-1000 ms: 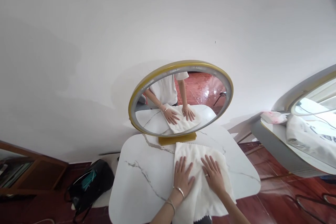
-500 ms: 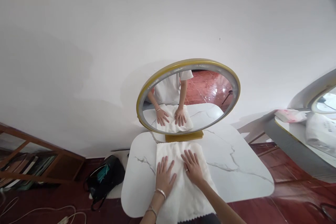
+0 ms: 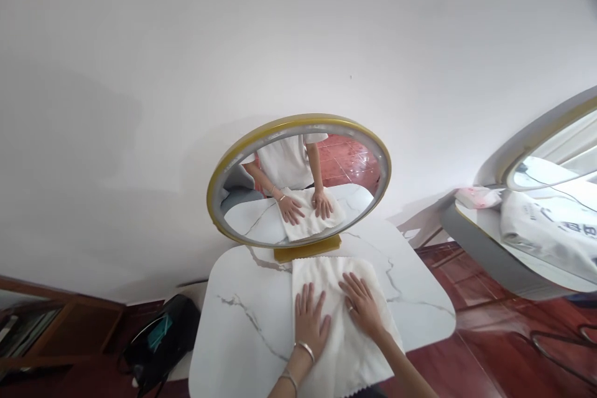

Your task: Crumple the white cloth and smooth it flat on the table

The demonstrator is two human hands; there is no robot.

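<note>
A white towel (image 3: 326, 277) lies spread on a white marble-look table (image 3: 242, 323), its near edge hanging over the front. My left hand (image 3: 310, 318) rests flat on the towel with fingers apart, a bracelet on the wrist. My right hand (image 3: 360, 303), wearing a ring, lies flat on the towel just to the right, fingers stretched out. Neither hand holds anything. Behind the towel stands a round gold-framed mirror (image 3: 298, 181) that reflects both hands and the towel.
A black bag (image 3: 161, 339) sits on the red floor left of the table. A wooden shelf (image 3: 41, 323) is at the far left. At the right, another table (image 3: 513, 255) carries a white bag (image 3: 550, 233) and a second mirror (image 3: 550, 155). A white wall stands behind.
Both hands stay flat on the towel, sliding slightly over it. The view swung right and back left, so the table and mirror shifted in the picture.
</note>
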